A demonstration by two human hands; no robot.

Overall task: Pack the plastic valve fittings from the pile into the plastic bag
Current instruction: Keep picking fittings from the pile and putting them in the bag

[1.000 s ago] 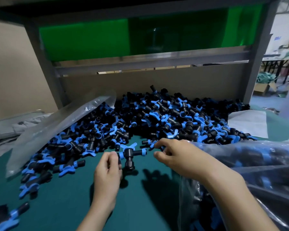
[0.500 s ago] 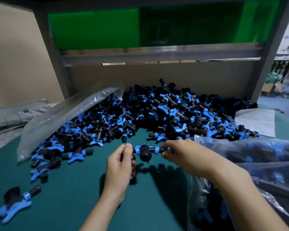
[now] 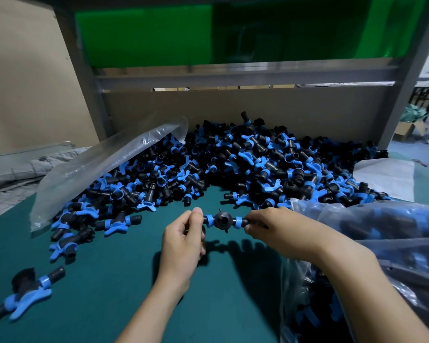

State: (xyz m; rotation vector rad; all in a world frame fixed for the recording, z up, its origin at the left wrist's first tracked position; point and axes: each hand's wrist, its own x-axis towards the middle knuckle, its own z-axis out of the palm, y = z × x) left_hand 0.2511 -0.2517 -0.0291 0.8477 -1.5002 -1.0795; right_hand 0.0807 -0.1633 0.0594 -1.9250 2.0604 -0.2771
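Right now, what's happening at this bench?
A person holds one black-and-blue valve fitting just above the green table. The left hand pinches one end and the right hand pinches the other. The pile of fittings lies behind it. The plastic bag at the right already holds fittings, and this one is not yet in it. Another clear bag lies against the pile's left side.

Work surface (image 3: 104,288): we see teal matting under the left hand (image 3: 183,241).
Back board (image 3: 258,107): brown, beyond the right hand (image 3: 280,231).
Upper panel (image 3: 144,35): green, above that board.
Frame post (image 3: 406,78): grey, beyond and right of the right hand.
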